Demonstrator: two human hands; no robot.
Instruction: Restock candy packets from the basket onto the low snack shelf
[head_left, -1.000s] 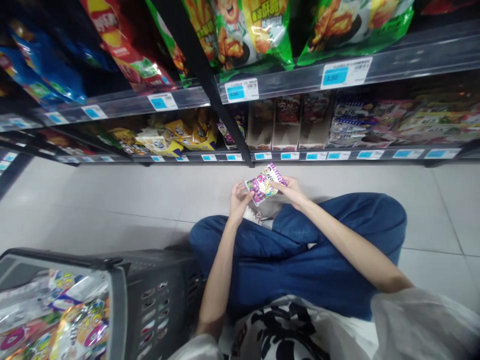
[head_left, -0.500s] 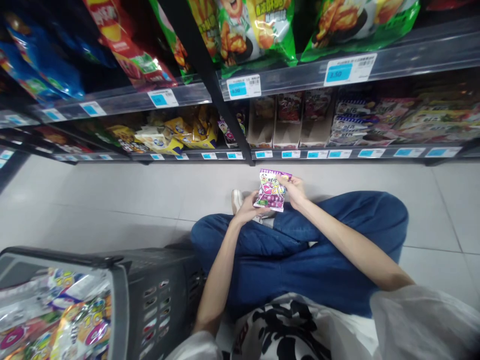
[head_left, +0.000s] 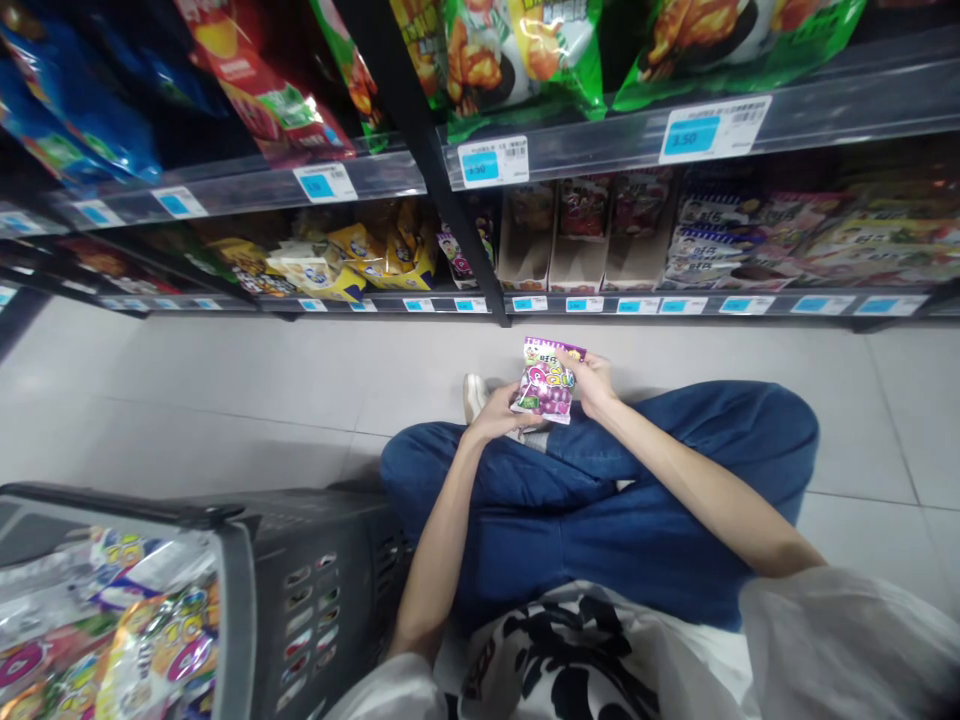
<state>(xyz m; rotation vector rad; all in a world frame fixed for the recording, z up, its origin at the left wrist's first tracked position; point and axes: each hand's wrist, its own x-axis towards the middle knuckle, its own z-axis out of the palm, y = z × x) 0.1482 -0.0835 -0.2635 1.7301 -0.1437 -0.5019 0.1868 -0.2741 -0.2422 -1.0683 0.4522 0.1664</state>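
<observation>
Between my two hands is a small purple and white candy bag [head_left: 550,388] with grapes printed on its front, held face up above my crossed legs. My left hand [head_left: 495,414] grips its lower left side, the fingers partly hidden underneath. At the upper right edge, my right hand [head_left: 591,383] pinches the bag with the thumb on top. The bag looks full and uncrumpled. Beneath it are my shoe [head_left: 475,398] and the blue trousers [head_left: 570,530].
A grey shopping basket [head_left: 315,570] at my left holds several shiny snack bags [head_left: 161,650]. Ahead, the bottom shelf [head_left: 637,303] carries open cartons [head_left: 577,262] and stacked candy bags [head_left: 705,250]. Larger snack bags [head_left: 525,60] fill the shelf above. A dark upright post [head_left: 427,140] divides the shelves.
The view has shifted slightly, so the upper shelf sits a little higher in the picture. Both hands keep hold of the candy bag in nearly the same place.
</observation>
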